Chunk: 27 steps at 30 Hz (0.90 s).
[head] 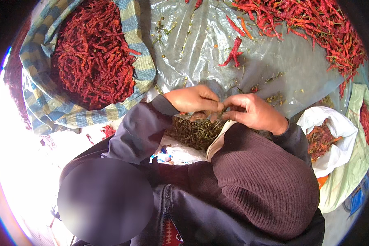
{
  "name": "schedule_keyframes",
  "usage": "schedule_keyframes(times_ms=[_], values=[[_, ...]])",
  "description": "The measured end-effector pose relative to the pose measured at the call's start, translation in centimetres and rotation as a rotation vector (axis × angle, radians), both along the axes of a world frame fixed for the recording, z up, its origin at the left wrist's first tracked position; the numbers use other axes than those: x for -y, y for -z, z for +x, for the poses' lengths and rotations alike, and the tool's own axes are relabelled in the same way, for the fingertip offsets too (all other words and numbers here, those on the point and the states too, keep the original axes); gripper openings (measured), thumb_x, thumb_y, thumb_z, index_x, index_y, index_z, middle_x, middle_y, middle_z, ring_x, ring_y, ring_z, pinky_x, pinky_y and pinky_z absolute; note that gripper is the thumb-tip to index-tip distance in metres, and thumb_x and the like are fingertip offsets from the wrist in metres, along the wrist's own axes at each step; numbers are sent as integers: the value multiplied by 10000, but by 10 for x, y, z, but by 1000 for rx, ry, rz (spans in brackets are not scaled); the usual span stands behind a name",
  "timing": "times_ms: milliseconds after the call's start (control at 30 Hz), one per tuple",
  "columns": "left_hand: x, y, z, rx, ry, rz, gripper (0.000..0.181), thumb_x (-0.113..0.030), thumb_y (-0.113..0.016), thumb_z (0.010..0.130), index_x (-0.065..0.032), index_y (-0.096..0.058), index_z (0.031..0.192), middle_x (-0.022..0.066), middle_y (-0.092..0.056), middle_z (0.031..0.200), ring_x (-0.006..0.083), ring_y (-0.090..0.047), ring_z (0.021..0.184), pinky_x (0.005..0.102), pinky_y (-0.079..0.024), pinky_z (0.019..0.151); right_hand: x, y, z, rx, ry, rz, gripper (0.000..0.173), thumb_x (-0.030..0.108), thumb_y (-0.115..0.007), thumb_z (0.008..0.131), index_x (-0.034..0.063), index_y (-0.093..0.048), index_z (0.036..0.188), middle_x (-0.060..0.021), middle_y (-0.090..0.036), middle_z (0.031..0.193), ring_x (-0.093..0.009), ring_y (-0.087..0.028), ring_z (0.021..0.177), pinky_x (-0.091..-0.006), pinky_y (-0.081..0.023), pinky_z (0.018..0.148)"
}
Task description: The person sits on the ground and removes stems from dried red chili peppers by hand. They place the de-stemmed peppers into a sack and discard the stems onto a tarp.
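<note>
My left hand and my right hand meet at their fingertips near the middle of the view, above a heap of thin greenish-brown chili stems in an open bag on my lap. Something small and dark, perhaps a stem, shows between the fingertips; what each hand holds is too small to tell. Ahead, on a clear plastic sheet, lie a wrinkled dried red chili and scattered stem bits.
A checked woven sack full of dried red chilies stands at the left. More chilies are heaped at the upper right. A white bag with darker chilies and a pale green sack are at my right.
</note>
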<state>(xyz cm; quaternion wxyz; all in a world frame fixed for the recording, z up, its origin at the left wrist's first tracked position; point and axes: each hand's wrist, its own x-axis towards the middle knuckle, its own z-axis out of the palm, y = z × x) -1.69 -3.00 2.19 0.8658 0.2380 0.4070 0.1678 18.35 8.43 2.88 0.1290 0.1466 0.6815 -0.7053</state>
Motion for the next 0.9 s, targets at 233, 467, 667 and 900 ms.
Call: schedule_keyframes(times_ms=[233, 467, 667, 900], values=[[-3, -6, -1, 140, -54, -23, 355, -303, -524, 982, 16, -648, 884, 7, -576, 651, 44, -419, 469, 216, -317, 412, 8, 9, -3, -179, 114, -90, 192, 182, -675, 871, -4, -629, 872, -62, -616, 734, -117, -566, 627, -286, -445, 577], [14, 14, -12, -14, -424, 64, 316, -248, -487, 998, 22, -624, 909, -15, -485, 629, 41, -367, 501, 212, -270, 450, 14, -12, -4, -323, -131, -457, 241, 124, -641, 874, -17, -635, 1069, -96, -648, 918, -197, -622, 858, -309, -491, 774], [0, 4, -17, -259, -702, 99, 230, -190, -543, 959, 0, -655, 895, -26, -565, 695, 9, -380, 515, 180, -274, 457, -19, 47, -20, -10, 421, 678, 211, 223, -614, 883, 20, -583, 926, -156, -609, 844, -381, -603, 790, -416, -487, 705], [-24, 5, 2, -302, -879, 204, 201, -175, -587, 934, -1, -667, 873, -41, -500, 616, 32, -352, 440, 197, -251, 398, -38, 98, 6, -18, 597, 578, 170, 155, -644, 873, 23, -609, 976, -96, -670, 788, -180, -588, 584, -296, -457, 537]])
